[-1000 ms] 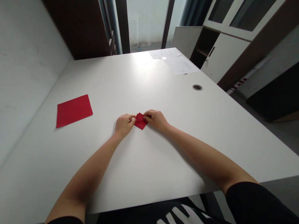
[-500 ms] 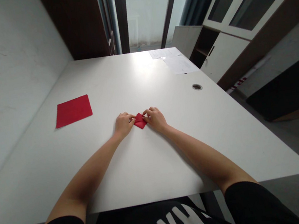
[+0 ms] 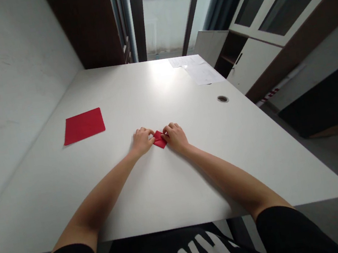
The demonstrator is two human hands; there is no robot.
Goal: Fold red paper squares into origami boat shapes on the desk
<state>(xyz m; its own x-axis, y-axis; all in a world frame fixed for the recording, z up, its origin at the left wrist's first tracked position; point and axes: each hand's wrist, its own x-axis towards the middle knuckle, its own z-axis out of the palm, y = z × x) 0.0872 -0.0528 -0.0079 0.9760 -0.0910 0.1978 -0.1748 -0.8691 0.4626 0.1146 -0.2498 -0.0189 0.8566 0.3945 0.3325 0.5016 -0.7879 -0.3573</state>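
A small red folded paper (image 3: 160,142), roughly diamond-shaped with a crease across it, lies on the white table (image 3: 165,187) between my hands. My left hand (image 3: 142,141) pinches its left corner between thumb and fingers. On the opposite corner, the thumb and fingers of my right hand (image 3: 175,136) are closed too. My fingertips cover both side corners of the paper. Farther left lies a stack or sheet of red paper (image 3: 83,126), flat and apart from both hands.
White printed sheets (image 3: 203,73) lie at the far right of the table. A round cable hole (image 3: 223,98) sits near the right edge. A wall (image 3: 13,74) borders the left side, and a white cabinet (image 3: 256,61) stands beyond the right edge.
The folded paper has turned slightly and sits a little nearer to me. Both hands keep their pinch, with small finger shifts. The red paper at the left stays in place.
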